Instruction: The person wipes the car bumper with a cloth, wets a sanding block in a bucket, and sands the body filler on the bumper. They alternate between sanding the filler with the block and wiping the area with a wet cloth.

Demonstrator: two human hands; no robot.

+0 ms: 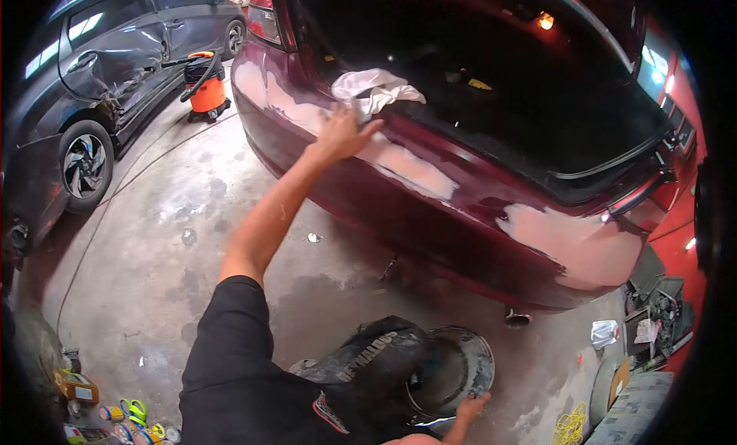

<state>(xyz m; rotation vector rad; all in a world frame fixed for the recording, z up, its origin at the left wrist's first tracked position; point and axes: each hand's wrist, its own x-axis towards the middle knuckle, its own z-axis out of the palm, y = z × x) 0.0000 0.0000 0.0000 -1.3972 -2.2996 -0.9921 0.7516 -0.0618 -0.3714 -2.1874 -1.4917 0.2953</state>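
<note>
My left hand [342,136] is stretched out over the top edge of the maroon car bumper [322,169], fingers spread and thumb apart. Its fingertips are right at a crumpled white cloth [376,88] lying on the edge of the open trunk. Sanded, pale pinkish patches [414,171] show along the bumper on both sides of the hand. Low in the view, my right hand [467,408] is closed on the rim of a round, dark bucket [484,360] beside my leg. The inside of the bucket is dark.
A grey car [130,54] with a dented side stands at the left, with an orange shop vacuum [206,92] near it. Cans and tape rolls [134,414] sit at the lower left. Yellow cord [570,426] and piled parts [656,322] lie at the right.
</note>
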